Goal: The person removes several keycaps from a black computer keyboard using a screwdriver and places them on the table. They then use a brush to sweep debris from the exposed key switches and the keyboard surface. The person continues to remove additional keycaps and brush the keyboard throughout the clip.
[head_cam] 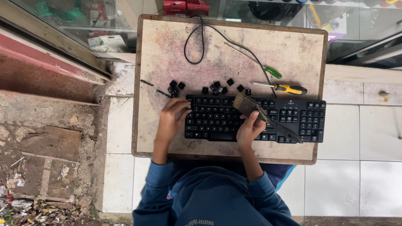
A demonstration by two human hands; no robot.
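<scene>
Black keyboard (255, 119) and flat paintbrush (261, 114)
The keyboard lies flat, long side across; the brush slants over it, bristles toward 10 o'clock, handle toward 4 o'clock.

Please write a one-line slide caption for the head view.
Right hand holds a paintbrush over a black keyboard; left hand steadies its corner.
</scene>
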